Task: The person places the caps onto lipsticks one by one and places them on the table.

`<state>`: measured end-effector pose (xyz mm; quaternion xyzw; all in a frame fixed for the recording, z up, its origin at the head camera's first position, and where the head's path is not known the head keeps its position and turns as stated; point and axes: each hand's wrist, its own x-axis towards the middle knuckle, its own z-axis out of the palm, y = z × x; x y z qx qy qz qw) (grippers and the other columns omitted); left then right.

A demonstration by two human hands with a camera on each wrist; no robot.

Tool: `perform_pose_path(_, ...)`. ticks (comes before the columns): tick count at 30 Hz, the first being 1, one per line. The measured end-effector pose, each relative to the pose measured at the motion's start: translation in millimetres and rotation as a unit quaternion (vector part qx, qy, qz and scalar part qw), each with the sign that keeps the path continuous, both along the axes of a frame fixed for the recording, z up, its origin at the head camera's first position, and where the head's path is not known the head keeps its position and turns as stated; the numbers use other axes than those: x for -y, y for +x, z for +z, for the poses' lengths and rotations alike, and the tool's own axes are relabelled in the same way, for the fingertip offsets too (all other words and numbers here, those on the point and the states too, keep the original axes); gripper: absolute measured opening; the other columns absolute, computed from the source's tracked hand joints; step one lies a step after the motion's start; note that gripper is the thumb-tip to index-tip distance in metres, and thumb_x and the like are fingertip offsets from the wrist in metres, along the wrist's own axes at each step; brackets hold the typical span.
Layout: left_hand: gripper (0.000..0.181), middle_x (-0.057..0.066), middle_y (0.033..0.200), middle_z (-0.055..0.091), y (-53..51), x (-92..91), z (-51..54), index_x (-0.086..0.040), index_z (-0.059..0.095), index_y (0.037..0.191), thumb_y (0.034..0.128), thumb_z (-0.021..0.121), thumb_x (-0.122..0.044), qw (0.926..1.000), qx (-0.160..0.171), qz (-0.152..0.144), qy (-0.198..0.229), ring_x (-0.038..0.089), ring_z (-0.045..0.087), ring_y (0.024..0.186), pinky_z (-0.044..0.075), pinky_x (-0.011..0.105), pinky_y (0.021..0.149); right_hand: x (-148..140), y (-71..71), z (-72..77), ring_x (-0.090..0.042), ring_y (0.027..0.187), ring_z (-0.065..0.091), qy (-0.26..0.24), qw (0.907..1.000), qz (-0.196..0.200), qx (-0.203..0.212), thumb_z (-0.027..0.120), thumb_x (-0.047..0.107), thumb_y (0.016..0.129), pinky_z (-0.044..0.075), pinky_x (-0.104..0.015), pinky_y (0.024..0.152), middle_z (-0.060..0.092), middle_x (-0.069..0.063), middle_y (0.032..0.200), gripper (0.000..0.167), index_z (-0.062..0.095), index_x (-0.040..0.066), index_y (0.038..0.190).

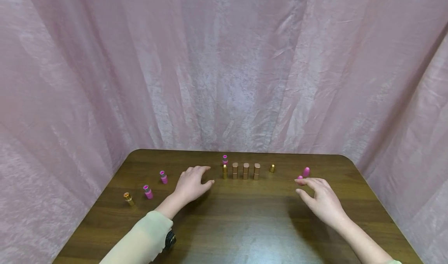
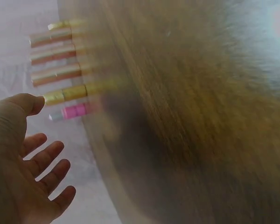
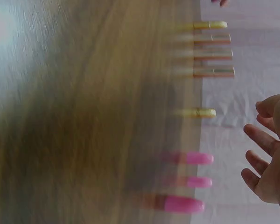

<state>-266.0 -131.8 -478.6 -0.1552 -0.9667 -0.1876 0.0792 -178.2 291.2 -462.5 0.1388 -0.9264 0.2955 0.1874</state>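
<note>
I have the left hand (image 1: 191, 184) and right hand (image 1: 322, 201) spread above the brown wood-grain worktop (image 1: 241, 213); rounded pink caps (image 1: 306, 172) stand just beyond the right. Between the hands, I see a shiny gold tube (image 1: 225, 172) beside three upright rose-gold tubes (image 1: 246, 171), a pink velvety curtain (image 1: 238, 69) behind.

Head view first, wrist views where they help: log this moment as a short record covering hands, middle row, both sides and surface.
Left hand: holding nothing, just left of the middle row
Right hand: holding nothing, near the pink pieces
Middle row: gold tube, then three rose-brown tubes, all upright
Behind the gold tube: pink-and-silver tube
Left side: two more pink-and-silver tubes, plus a lone gold-orange tube
Right side: small gold piece; three pink pieces in the right wrist view, two visible from the head
Surface: wooden table
</note>
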Motion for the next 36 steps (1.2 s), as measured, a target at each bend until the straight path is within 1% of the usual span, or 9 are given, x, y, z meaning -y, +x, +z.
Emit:
perform_pose_path(3, 0.056, 0.007, 0.135, 0.064, 13.4, -1.1, 5.7, -0.016, 0.062, 0.14, 0.0927, 0.072, -0.045, 0.9996, -0.013, -0.022, -0.007, 0.034, 0.055, 0.125, 0.041, 0.055, 0.103, -13, -0.8, 5.5, -0.037, 0.124, 0.05, -0.003, 0.9998, -0.011, 0.015, 0.071, 0.025, 0.097, 0.04, -0.06, 0.097, 0.07, -0.009, 0.123, 0.03, 0.071, 0.011, 0.125)
perform_pose_path(8, 0.056, 0.004, 0.131, 0.065, 35.5, -12.0, 12.4, -0.018, 0.062, 0.139, 0.0922, 0.072, -0.046, 0.9962, -0.045, -0.069, -0.028, 0.031, 0.057, 0.122, 0.043, 0.052, 0.101, -35, 1.8, 8.1, -0.041, 0.126, 0.046, 0.003, 0.9985, -0.036, 0.04, 0.067, 0.031, 0.1, 0.04, -0.064, 0.092, 0.068, -0.015, 0.125, 0.036, 0.067, 0.009, 0.13)
perform_pose_path(10, 0.056, 0.003, 0.129, 0.065, 44.3, -19.2, 14.7, -0.018, 0.062, 0.139, 0.092, 0.071, -0.047, 0.9936, -0.055, -0.091, -0.037, 0.029, 0.058, 0.12, 0.044, 0.051, 0.1, -44, 3.4, 7.0, -0.043, 0.126, 0.045, 0.005, 0.9978, -0.045, 0.048, 0.066, 0.031, 0.101, 0.04, -0.065, 0.091, 0.067, -0.017, 0.126, 0.038, 0.066, 0.009, 0.131)
perform_pose_path(14, 0.057, 0.0, 0.132, 0.064, 62.3, -36.2, 19.8, -0.02, 0.06, 0.141, 0.0934, 0.069, -0.049, 0.9883, -0.052, -0.133, -0.054, 0.026, 0.057, 0.123, 0.044, 0.049, 0.101, -58, 6.3, 2.9, -0.047, 0.124, 0.046, 0.007, 0.9971, -0.055, 0.052, 0.066, 0.031, 0.101, 0.038, -0.066, 0.09, 0.067, -0.021, 0.125, 0.04, 0.065, 0.005, 0.131)
perform_pose_path(18, 0.057, -0.002, 0.134, 0.063, 77.0, -55.2, 20.7, -0.02, 0.059, 0.143, 0.0947, 0.067, -0.05, 0.9794, -0.063, -0.175, -0.079, 0.023, 0.056, 0.125, 0.044, 0.048, 0.103, -70, 7.6, -3.6, -0.048, 0.12, 0.049, 0.013, 0.9965, -0.065, 0.052, 0.067, 0.031, 0.1, 0.038, -0.063, 0.091, 0.068, -0.022, 0.123, 0.042, 0.065, 0.002, 0.13)
perform_pose_path(22, 0.056, -0.004, 0.132, 0.062, 87.8, -74.4, 17.8, -0.021, 0.059, 0.143, 0.0947, 0.068, -0.049, 0.968, -0.087, -0.215, -0.095, 0.02, 0.058, 0.123, 0.045, 0.044, 0.104, -79, 8.9, -10.7, -0.049, 0.119, 0.049, 0.022, 0.9947, -0.074, 0.068, 0.069, 0.035, 0.098, 0.038, -0.063, 0.091, 0.068, -0.022, 0.124, 0.047, 0.065, 0.001, 0.131)
perform_pose_path(26, 0.054, -0.006, 0.131, 0.063, 96.4, -91.8, 12.3, -0.022, 0.061, 0.141, 0.0941, 0.069, -0.049, 0.9569, -0.107, -0.247, -0.107, 0.018, 0.058, 0.12, 0.046, 0.042, 0.101, -84, 12.7, -19.0, -0.048, 0.12, 0.049, 0.031, 0.9912, -0.078, 0.102, 0.071, 0.042, 0.096, 0.039, -0.063, 0.091, 0.067, -0.021, 0.126, 0.055, 0.064, 0.002, 0.133)
perform_pose_path(30, 0.051, -0.007, 0.129, 0.063, 104.6, -107.2, 6.6, -0.024, 0.063, 0.138, 0.0939, 0.069, -0.05, 0.9494, -0.103, -0.269, -0.125, 0.016, 0.058, 0.12, 0.046, 0.04, 0.1, -87, 14.6, -29.0, -0.048, 0.12, 0.05, 0.039, 0.9889, -0.076, 0.121, 0.074, 0.047, 0.093, 0.038, -0.064, 0.092, 0.068, -0.021, 0.125, 0.058, 0.067, 0.003, 0.129)
perform_pose_path(36, 0.052, -0.01, 0.129, 0.062, 111.7, -130.3, -0.5, -0.026, 0.063, 0.138, 0.094, 0.067, -0.053, 0.9434, -0.093, -0.288, -0.135, 0.013, 0.057, 0.12, 0.045, 0.037, 0.101, -88, 15.3, -39.2, -0.048, 0.114, 0.055, 0.048, 0.9899, -0.08, 0.107, 0.078, 0.04, 0.09, 0.039, -0.063, 0.091, 0.072, -0.017, 0.119, 0.044, 0.074, 0.006, 0.118)
